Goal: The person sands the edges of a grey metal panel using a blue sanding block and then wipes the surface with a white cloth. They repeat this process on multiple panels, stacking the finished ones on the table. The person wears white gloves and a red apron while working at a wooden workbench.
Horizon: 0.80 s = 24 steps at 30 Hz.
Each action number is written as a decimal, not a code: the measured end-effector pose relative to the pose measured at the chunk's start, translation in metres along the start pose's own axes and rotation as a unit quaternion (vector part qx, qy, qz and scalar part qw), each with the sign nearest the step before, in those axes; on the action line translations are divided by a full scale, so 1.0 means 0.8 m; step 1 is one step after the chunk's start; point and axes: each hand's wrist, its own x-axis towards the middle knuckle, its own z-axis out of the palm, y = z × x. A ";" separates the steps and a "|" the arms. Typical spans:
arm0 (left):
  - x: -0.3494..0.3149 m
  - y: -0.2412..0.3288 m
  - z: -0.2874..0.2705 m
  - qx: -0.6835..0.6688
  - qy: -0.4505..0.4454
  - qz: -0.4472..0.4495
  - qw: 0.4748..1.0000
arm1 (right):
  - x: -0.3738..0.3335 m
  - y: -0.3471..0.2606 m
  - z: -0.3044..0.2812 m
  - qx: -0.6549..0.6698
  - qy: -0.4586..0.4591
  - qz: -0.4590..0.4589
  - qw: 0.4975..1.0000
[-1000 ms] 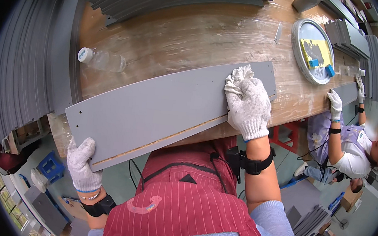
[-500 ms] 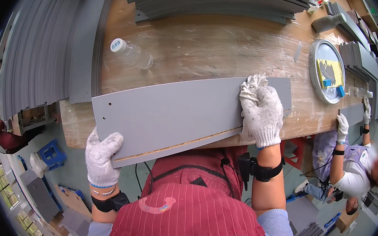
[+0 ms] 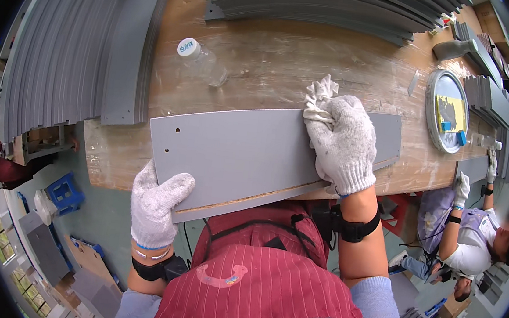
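A long grey board (image 3: 237, 148) with two small holes near its left end lies slanted over the table's near edge. A groove of bare chipboard runs along its near side. My left hand (image 3: 157, 205), in a white knitted glove, grips the board's near left corner, thumb on top and fingers hidden beneath. My right hand (image 3: 344, 146), gloved too, is closed on a crumpled white cloth (image 3: 318, 99) and presses it on the board's upper face, right of the middle.
On the wooden table (image 3: 264, 56) stands a clear bottle (image 3: 205, 65) with a white cap. Grey board stacks rise at the left (image 3: 69, 43) and far side (image 3: 318, 6). A round lid (image 3: 434, 109) holds a yellow pad and blue blocks. A co-worker (image 3: 474, 235) handles another board at right.
My right hand and the cloth have moved left along the board. In the picture, the board's left end and my left hand sit farther right and slightly higher, as does the bottle.
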 end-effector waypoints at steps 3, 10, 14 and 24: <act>0.003 0.001 -0.002 -0.008 -0.007 -0.005 1.000 | 0.006 0.013 0.001 -0.024 0.019 0.021 0.999; 0.002 0.003 -0.001 0.027 -0.005 -0.027 0.999 | 0.007 0.010 0.005 -0.001 0.001 0.043 0.999; 0.004 0.002 -0.002 0.032 -0.010 -0.030 0.999 | 0.000 -0.007 0.005 -0.008 -0.014 -0.018 1.000; 0.004 -0.005 -0.003 0.027 -0.010 -0.019 0.999 | 0.001 0.011 0.008 -0.024 -0.018 0.042 0.999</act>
